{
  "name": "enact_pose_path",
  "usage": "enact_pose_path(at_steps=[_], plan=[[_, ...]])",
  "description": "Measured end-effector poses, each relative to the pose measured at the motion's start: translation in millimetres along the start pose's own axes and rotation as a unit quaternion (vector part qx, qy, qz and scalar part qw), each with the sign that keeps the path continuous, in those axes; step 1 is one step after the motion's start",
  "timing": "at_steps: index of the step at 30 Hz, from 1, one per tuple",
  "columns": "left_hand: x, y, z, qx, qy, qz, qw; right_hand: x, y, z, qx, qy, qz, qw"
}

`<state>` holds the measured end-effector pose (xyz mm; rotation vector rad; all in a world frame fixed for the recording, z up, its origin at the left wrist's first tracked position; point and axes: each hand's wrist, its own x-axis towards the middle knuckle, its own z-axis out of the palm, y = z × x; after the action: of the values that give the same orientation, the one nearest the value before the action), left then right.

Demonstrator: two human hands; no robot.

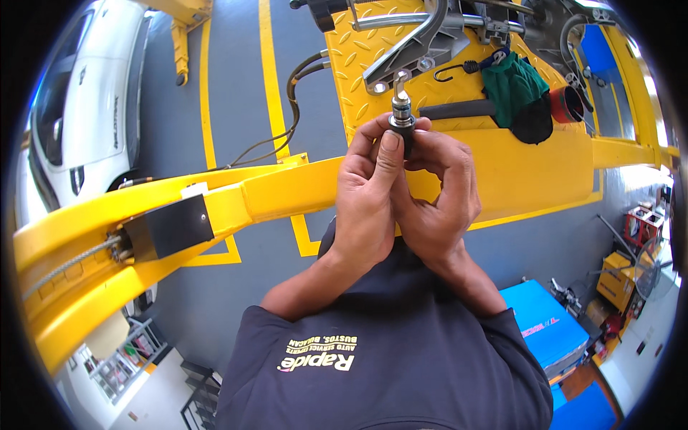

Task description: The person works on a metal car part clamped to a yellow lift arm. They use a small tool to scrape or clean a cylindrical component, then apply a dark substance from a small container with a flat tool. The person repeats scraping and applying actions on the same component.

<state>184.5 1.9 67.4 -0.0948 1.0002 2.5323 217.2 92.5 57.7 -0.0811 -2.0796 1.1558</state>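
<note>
Both hands meet in front of my chest around a small metal fitting (pixel 401 106), shiny and ringed at its shaft, with a narrow bright tip and a dark sleeve at its lower end. My left hand (pixel 364 197) pinches the sleeve, its thumb pressed along the front. From the other side, the fingers of my right hand (pixel 441 190) close on the same sleeve. The fitting stands upright, tip pointing away from me. Just beyond it lies a grey metal bracket (pixel 412 57) with bolt holes; whether the tip touches the bracket I cannot tell.
A yellow tread-plate platform (pixel 351 86) bears machine parts, a dark bar (pixel 459 110), a green cloth (pixel 512 82) and a red-rimmed cylinder (pixel 566 105). Yellow lift arms (pixel 287 190) cross at left. Hoses (pixel 292 89) hang nearby. A white car (pixel 93 100) stands far left, a blue box (pixel 541 322) lower right.
</note>
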Motion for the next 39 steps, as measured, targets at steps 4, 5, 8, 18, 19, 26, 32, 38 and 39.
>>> enact_pose_path(at_steps=[4, 5, 8, 18, 19, 26, 32, 38, 39], plan=[[4.5, 16.9, -11.4, 0.051, -0.032, -0.035, 0.998, -8.9, -5.3, 18.7, -0.076, 0.045, -0.009, 0.996], [4.7, 19.9, -14.3, 0.054, -0.038, -0.043, 0.997, -9.8, -6.3, 21.6, -0.092, 0.057, -0.012, 0.994], [7.4, 29.3, -17.2, 0.082, -0.050, -0.068, 0.993, -14.8, -9.5, 29.4, -0.112, 0.087, -0.004, 0.990], [19.0, 43.3, -23.7, 0.135, -0.082, -0.105, 0.982, -14.2, -17.3, 34.2, -0.101, 0.110, 0.101, 0.984], [21.4, 44.4, -26.0, 0.159, -0.091, -0.102, 0.978, -13.1, -16.4, 33.9, -0.099, 0.108, 0.114, 0.983], [92.5, 84.6, -54.5, 0.400, -0.082, 0.133, 0.903, -2.2, -11.3, 20.1, -0.143, 0.054, 0.159, 0.975], [155.3, 68.6, -63.8, 0.523, -0.177, 0.195, 0.810, 0.9, -12.3, 33.2, -0.154, 0.040, 0.120, 0.980], [174.3, 54.9, -60.4, 0.449, -0.236, 0.187, 0.841, 6.9, -11.3, 33.1, -0.186, 0.063, 0.099, 0.975], [178.2, 52.4, -60.3, 0.428, -0.244, 0.188, 0.850, 9.5, -8.6, 33.5, -0.197, 0.072, 0.092, 0.974]])
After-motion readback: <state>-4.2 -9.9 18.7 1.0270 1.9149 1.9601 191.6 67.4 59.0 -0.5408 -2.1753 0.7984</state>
